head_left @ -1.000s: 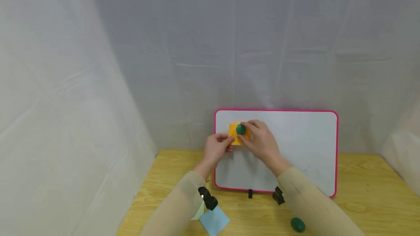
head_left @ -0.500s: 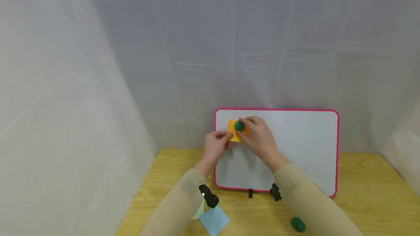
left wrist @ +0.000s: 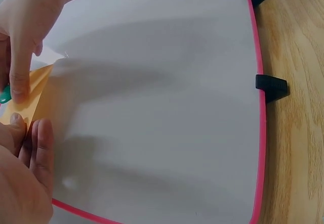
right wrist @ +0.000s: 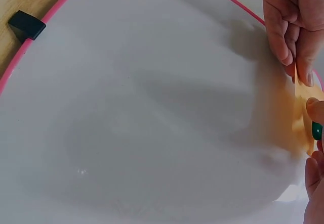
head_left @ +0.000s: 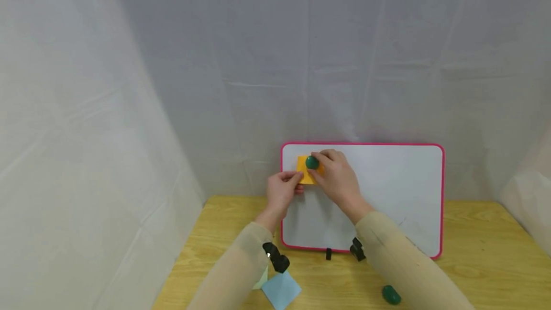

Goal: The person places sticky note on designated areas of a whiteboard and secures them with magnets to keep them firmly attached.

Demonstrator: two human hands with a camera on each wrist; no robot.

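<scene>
White sheeting is hung around a pale wooden table [head_left: 473,252], against the back of which a pink-framed whiteboard [head_left: 387,195] is propped. At the near left edge a blue note [head_left: 281,290] is seen lying on the wood, partly under the left sleeve.

On the board's upper left area an orange sticky note [head_left: 303,174] is pinched at its lower left corner by the left hand [head_left: 281,193], thumb and fingertips closed on the paper. Compared with a second ago, note and hands are found slightly higher and further left on the board. A green magnet [head_left: 312,162] is gripped between the curled fingers of the right hand [head_left: 337,178] and is held against the upper part of the note; whether it is already seated on the board cannot be told. The shift is judged to be a final positioning of the note.

Further right, a second green magnet [head_left: 391,294] is left on the table beside the right sleeve.
</scene>
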